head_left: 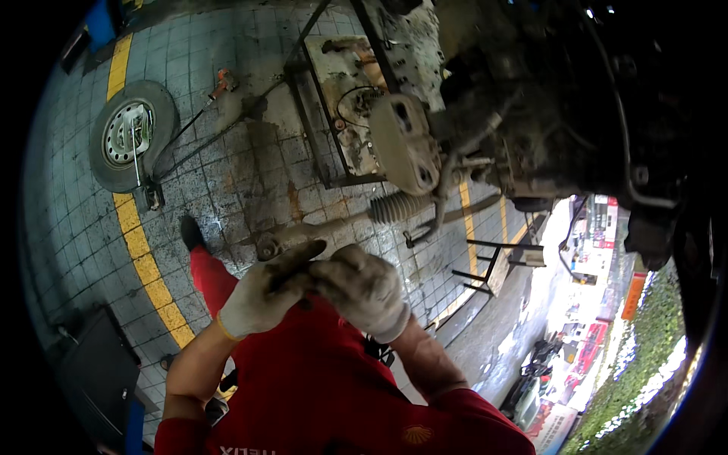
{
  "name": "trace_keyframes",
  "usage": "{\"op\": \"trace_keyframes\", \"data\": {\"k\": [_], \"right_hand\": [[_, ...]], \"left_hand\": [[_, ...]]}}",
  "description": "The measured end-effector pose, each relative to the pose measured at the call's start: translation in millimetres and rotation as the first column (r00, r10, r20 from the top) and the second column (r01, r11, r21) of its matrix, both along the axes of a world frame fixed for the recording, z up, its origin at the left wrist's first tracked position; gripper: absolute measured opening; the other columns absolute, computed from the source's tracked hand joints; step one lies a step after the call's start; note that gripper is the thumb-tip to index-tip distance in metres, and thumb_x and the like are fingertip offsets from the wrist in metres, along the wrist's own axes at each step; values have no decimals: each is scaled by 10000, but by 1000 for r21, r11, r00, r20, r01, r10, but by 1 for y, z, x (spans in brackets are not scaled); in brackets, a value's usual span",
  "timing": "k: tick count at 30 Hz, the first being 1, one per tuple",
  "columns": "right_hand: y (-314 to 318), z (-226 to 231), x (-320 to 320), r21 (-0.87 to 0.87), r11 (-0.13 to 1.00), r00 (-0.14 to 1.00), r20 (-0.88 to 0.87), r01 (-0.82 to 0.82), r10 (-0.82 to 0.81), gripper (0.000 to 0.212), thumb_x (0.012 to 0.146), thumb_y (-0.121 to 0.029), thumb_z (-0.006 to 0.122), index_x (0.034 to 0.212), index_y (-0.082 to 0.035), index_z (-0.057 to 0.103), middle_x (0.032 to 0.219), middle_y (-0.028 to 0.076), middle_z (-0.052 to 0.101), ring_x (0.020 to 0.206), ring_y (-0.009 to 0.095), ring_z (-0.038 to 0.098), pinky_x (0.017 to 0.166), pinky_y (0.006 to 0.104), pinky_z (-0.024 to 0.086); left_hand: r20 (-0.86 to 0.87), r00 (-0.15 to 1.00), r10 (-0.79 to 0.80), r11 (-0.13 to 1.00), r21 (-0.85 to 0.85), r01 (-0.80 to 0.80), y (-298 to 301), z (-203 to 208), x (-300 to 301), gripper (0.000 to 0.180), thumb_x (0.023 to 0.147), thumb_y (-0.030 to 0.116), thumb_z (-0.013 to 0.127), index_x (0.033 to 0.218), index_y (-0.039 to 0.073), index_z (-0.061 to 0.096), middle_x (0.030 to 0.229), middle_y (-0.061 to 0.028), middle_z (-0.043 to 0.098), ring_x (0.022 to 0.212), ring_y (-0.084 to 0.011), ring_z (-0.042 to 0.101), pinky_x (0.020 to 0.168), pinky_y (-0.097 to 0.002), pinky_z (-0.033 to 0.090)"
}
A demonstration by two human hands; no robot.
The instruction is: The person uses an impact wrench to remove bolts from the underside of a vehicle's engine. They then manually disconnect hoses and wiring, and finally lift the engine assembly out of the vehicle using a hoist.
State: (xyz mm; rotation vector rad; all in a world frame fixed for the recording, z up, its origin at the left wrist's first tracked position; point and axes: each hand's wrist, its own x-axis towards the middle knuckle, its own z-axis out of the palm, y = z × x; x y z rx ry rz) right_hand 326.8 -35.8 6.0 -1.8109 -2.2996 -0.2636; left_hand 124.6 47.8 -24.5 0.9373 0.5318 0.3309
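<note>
We hold our left hand, in a stained white fabric glove, against our right hand, in a similar grimy glove, before our red clothing. The left fingers bend partly, the right ones curl inward; we cannot tell whether they grip anything. Just past them runs a long greyish metal rod, joining a ribbed rubber boot. A black-tyred steel wheel lies on the grey tiled floor.

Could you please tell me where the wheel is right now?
In the head view, the wheel lies flat on the tiled floor at the upper left, over the yellow line and left of the orange tool.
</note>
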Motion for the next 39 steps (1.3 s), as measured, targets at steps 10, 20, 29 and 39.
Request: {"op": "trace_keyframes", "data": {"k": [10, 20, 29, 39], "right_hand": [[-63, 52, 81, -247, 909, -55, -969, 336, -243, 195, 1010, -15, 650, 1201, 7, 620, 1007, 85, 707, 780, 128, 671, 693, 267, 567], [-63, 56, 143, -113, 762, -214, -976, 637, 34, 171, 1037, -52, 636, 1197, 8, 629, 975, 53, 679, 778, 119, 648, 668, 278, 567], [-30, 84, 242, 8, 713, -107, -987, 701, 116, 185, 1055, -128, 656, 1184, 2, 684, 981, 27, 708, 766, 71, 626, 664, 234, 531], [46, 75, 323, -188, 792, 165, -926, 581, -341, 465, 992, -224, 678, 1414, -39, 615, 1388, 200, 678, 1228, 291, 678, 1072, 296, 522]], "left_hand": [[-60, 978, 198, 864, 483, -145, -3, 67, 101, 380, 1012, 224, 662, 1330, 16, 654, 959, -81, 733, 845, -163, 687, 748, -331, 567], [-193, 865, 463, 0, 976, 218, 84, 147, 257, 816, 966, 722, 574, 1405, 35, 603, 1061, -178, 784, 1055, -295, 766, 853, -463, 638], [195, 822, 534, -525, 839, 142, 143, 164, 349, 644, 979, 666, 607, 1171, 62, 719, 778, -96, 779, 645, -286, 758, 731, -334, 642], [13, 904, 427, -850, 347, 396, 122, 221, 400, 309, 944, 113, 625, 1251, 115, 660, 1200, -143, 659, 900, -336, 742, 741, -439, 641]]}}
